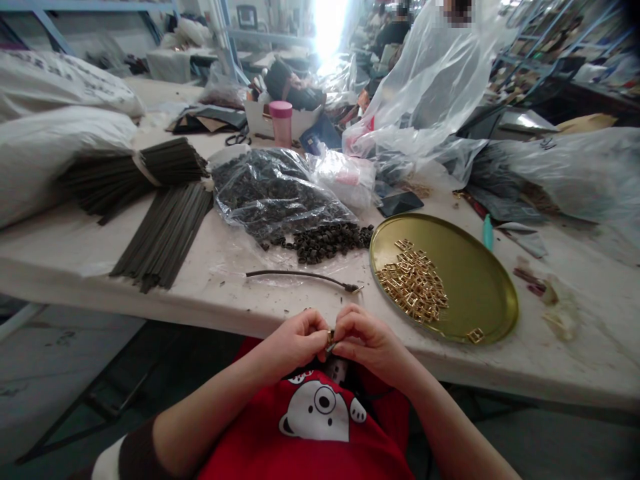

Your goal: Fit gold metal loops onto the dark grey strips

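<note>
Close to my body, just off the table's front edge, my left hand (306, 337) pinches a small gold buckle (329, 336). Against it, the fingers of my right hand (367, 339) are closed on a dark narrow strap, mostly hidden by the fingertips. Beyond my hands lies a single dark strap (300, 273) with a metal piece at its right end. A round gold-coloured tray (475, 280) stands to the right, with a heap of gold buckles (415, 283) on its left side. Small dark loops (327, 243) spill from a clear plastic bag (280, 190).
Bundled dark strips (163, 230) lie at the left beside white sacks (65, 140). A pink-lidded jar (281, 123) and scissors (238, 139) stand farther back. Clear plastic sheeting (425, 87) rises behind the tray. A teal-handled tool (488, 232) lies past the tray's far rim.
</note>
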`<action>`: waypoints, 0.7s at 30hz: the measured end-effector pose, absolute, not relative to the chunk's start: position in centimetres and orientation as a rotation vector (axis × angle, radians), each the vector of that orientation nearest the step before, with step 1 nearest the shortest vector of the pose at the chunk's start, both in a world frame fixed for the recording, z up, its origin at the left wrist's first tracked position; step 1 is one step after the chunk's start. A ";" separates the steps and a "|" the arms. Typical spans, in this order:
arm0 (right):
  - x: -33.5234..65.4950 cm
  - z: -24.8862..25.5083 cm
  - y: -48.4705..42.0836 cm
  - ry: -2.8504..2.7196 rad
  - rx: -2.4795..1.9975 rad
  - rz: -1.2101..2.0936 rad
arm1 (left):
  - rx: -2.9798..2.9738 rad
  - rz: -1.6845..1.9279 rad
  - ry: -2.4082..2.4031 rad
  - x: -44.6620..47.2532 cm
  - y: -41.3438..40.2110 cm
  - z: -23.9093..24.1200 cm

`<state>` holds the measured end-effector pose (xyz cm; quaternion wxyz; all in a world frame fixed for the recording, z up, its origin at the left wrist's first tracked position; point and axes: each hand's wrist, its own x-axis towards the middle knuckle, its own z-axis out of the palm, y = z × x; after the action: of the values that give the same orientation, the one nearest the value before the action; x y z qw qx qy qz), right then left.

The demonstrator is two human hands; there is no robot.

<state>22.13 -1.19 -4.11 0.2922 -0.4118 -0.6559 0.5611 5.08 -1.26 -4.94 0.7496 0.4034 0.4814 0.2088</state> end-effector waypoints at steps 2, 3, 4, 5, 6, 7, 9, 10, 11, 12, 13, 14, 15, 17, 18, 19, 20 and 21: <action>22.0 -4.2 -1.3 -1.681 -1.072 1.551 | 0.878 0.452 1.029 5.0 -1.3 -4.9; 22.0 -4.2 -1.3 -1.633 -1.050 1.598 | 0.876 0.445 1.020 5.0 -1.3 -4.9; 21.9 -4.2 -1.3 -1.583 -1.027 1.650 | 0.874 0.435 1.011 4.9 -1.3 -4.9; 21.9 -4.2 -1.4 -1.535 -1.007 1.703 | 0.873 0.422 1.003 4.9 -1.3 -4.8; 21.9 -4.3 -1.4 -1.492 -0.997 1.750 | 0.874 0.411 0.998 4.9 -1.3 -4.8; 21.9 -4.3 -1.4 -1.452 -0.998 1.787 | 0.878 0.405 0.994 4.9 -1.4 -4.7; 21.9 -4.3 -1.5 -1.377 -1.023 1.836 | 0.891 0.405 0.993 4.8 -1.4 -4.7; 22.0 -4.4 -1.6 -1.340 -1.039 1.856 | 0.900 0.410 0.993 4.8 -1.4 -4.7; 22.0 -4.4 -1.6 -1.304 -1.055 1.876 | 0.910 0.413 0.994 4.8 -1.3 -4.8; 22.0 -4.5 -1.6 -1.269 -1.073 1.895 | 0.921 0.414 0.996 4.8 -1.3 -4.9; 21.9 -4.6 -1.6 -1.236 -1.090 1.909 | 0.934 0.413 1.000 4.7 -1.3 -4.9; 21.9 -4.7 -1.7 -1.207 -1.107 1.919 | 0.948 0.411 1.003 4.7 -1.3 -5.1; 21.8 -4.7 -1.7 -1.183 -1.125 1.922 | 0.962 0.411 1.005 4.7 -1.3 -5.2; 21.6 -4.8 -1.7 -1.148 -1.163 1.903 | 0.998 0.417 1.008 4.7 -1.2 -5.5; 21.5 -4.9 -1.7 -1.142 -1.183 1.882 | 1.023 0.424 1.009 4.6 -1.2 -5.6; 21.5 -4.9 -1.7 -1.142 -1.203 1.853 | 1.051 0.433 1.008 4.6 -1.2 -5.7; 21.4 -4.9 -1.7 -1.147 -1.225 1.819 | 1.077 0.443 1.006 4.6 -1.2 -5.7; 21.4 -4.9 -1.7 -1.154 -1.244 1.784 | 1.100 0.452 1.004 4.6 -1.2 -5.6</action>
<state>21.35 -1.74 -4.93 0.3333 -0.4763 -0.4420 0.6831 4.60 -1.23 -5.63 0.7123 0.4962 0.4527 0.2037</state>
